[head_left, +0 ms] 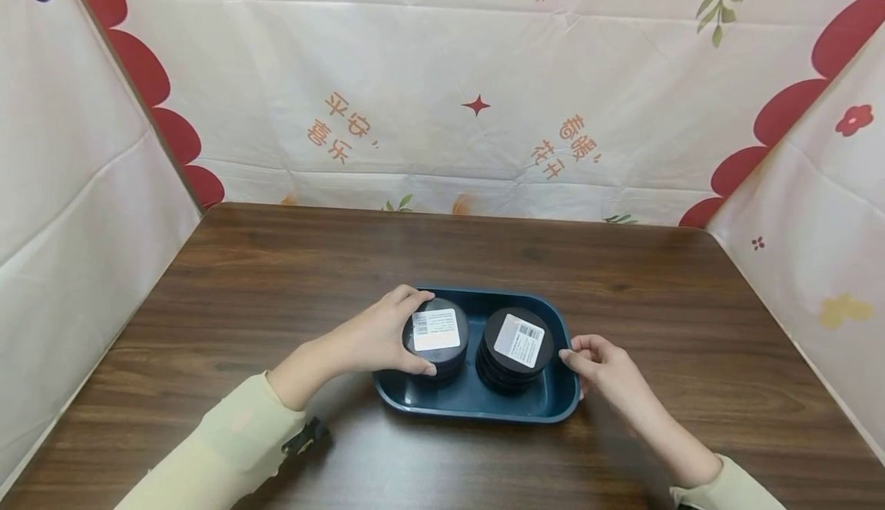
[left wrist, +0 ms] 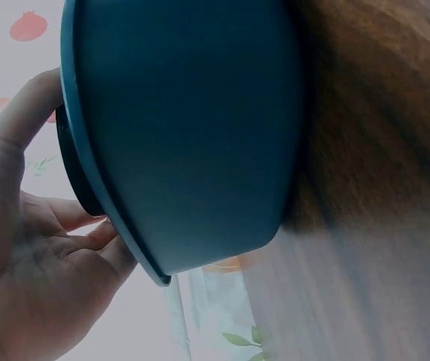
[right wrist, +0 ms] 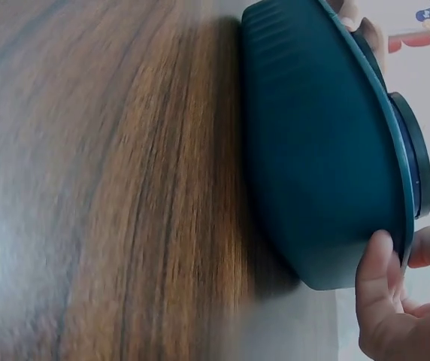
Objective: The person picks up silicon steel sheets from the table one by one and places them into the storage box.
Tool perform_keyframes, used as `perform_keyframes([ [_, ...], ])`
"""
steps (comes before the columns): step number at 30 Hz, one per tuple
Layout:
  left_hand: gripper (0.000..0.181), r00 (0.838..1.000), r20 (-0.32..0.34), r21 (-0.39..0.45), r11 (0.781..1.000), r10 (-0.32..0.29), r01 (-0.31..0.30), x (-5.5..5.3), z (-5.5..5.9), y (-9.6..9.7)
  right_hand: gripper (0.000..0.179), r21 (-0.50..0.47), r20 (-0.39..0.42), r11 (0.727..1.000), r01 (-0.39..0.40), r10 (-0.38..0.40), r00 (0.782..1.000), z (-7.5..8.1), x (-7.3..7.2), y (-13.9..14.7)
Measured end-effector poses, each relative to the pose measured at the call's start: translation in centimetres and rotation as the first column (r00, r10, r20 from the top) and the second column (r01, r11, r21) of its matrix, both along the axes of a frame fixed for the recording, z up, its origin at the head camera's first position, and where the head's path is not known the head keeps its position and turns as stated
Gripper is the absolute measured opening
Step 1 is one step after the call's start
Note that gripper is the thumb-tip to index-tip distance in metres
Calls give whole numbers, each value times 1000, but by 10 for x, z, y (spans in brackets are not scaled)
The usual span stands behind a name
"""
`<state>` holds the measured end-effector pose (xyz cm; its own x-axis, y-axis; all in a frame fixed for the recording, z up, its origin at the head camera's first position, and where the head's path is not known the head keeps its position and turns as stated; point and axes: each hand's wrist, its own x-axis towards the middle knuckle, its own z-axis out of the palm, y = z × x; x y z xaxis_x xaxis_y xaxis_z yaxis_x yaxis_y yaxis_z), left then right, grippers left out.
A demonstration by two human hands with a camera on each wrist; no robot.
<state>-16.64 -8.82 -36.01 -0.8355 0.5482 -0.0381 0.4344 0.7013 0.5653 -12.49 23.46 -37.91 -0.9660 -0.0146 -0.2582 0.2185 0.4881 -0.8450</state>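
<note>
A dark teal tray (head_left: 477,412) lies on the table with two stacks of round black discs in it. White barcode labels top the left stack (head_left: 448,356) and the right stack (head_left: 492,368). My left hand (head_left: 376,333) grips the left stack, thumb at its near side and fingers round its far side. In the left wrist view the tray wall (left wrist: 192,135) hides most of that stack. At the tray's right end, my right hand (head_left: 611,375) pinches the rim between thumb and fingers; the right wrist view shows a fingertip (right wrist: 380,248) against the outer wall.
Brown wood-grain table (head_left: 276,264) surrounds the tray. A printed white cloth (head_left: 415,57) hangs behind it and on both sides. A small dark object (head_left: 304,437) shows by the left sleeve.
</note>
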Motion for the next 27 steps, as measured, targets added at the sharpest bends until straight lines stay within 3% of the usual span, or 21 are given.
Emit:
perform_keyframes([
  [4, 95, 1000, -4, 9, 1000, 17, -17, 2, 1, 0, 37, 183, -81, 983, -29, 45, 996, 1, -1, 0],
  [8, 98, 999, -13, 16, 999, 30, -29, 3, 1, -2, 30, 368, -200, 929, -31, 112, 973, 2, -3, 0],
  [15, 97, 993, -119, 35, 999, -25, 29, -2, -2, -9, 28, 520, -311, 853, -31, 223, 924, 4, -5, 2],
  [18, 92, 976, -208, 9, 998, -58, 61, -7, 0, -16, 28, 573, -373, 819, -18, 280, 884, 5, -7, 6],
  [21, 88, 950, -303, -27, 998, -69, 64, -12, 4, -24, 27, 613, -451, 790, 17, 333, 828, 5, -9, 11],
  [25, 88, 931, -365, -56, 998, -14, -7, -22, 12, -40, 35, 639, -547, 766, 73, 385, 743, 4, -13, 17],
  [27, 89, 923, -382, -65, 995, 39, -69, -27, 16, -51, 44, 649, -568, 754, 97, 395, 722, 5, -14, 20],
])
